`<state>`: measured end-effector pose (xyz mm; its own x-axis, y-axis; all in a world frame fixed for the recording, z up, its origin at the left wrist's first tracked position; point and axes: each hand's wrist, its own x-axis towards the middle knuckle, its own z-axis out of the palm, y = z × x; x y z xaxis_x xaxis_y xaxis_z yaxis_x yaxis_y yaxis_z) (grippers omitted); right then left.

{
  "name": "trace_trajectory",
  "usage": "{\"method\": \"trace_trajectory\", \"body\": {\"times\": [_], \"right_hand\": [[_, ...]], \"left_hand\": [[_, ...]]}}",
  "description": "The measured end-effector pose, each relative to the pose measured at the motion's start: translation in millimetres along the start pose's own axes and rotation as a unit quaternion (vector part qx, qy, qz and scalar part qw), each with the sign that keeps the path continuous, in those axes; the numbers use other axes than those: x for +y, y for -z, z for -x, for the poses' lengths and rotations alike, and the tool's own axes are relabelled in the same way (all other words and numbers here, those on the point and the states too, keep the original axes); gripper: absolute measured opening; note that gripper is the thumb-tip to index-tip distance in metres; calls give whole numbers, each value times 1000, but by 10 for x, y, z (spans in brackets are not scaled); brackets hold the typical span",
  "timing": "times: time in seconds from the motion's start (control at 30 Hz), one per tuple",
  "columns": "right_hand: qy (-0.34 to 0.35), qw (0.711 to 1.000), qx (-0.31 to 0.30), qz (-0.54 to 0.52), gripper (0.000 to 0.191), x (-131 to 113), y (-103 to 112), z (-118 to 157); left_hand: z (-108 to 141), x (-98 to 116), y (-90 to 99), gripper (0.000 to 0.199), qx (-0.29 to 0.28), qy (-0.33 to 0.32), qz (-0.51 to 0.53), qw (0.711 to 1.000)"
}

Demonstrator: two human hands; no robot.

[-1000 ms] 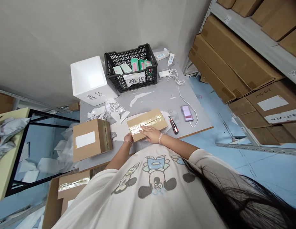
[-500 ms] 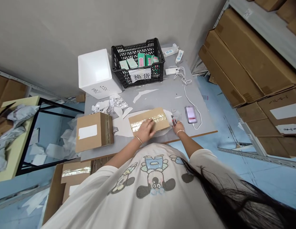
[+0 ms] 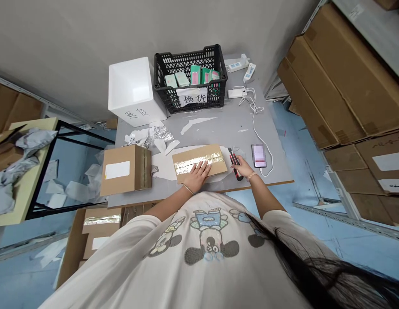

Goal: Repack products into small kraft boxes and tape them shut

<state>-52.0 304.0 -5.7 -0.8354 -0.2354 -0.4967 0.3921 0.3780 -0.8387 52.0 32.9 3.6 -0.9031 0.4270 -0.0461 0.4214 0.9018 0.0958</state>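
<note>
My left hand lies flat on a flat cardboard box, whose top has a strip of clear packing tape along it. My right hand grips a red and black utility knife just beyond the box's right end. The blade is hidden by my fingers. The box rests on white paper scraps on a grey table. A taped carton with a white label stands to the left of my left hand.
A black crate of green-and-pink boxes and a white foam bin stand at the table's far side. A phone on a white cable lies right of my right hand. Crumpled foil and paper lie left. Cartons fill shelves at right.
My right hand has moved from the box to the utility knife and picked it up from the table. My left hand has slid onto the middle of the box.
</note>
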Motion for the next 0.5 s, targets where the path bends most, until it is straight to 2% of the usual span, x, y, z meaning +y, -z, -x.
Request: {"method": "trace_trajectory", "body": {"times": [0.07,0.17,0.5], "right_hand": [[32,999,-25,14,29,-195,12,13],[35,997,-42,63,33,-370,6,-12],[7,983,-59,172,32,-520,21,-8]], "left_hand": [[6,8,-7,57,9,1,-6,1000],[8,12,-14,57,17,3,-5,1000],[4,12,-5,56,22,5,-14,1000]]}}
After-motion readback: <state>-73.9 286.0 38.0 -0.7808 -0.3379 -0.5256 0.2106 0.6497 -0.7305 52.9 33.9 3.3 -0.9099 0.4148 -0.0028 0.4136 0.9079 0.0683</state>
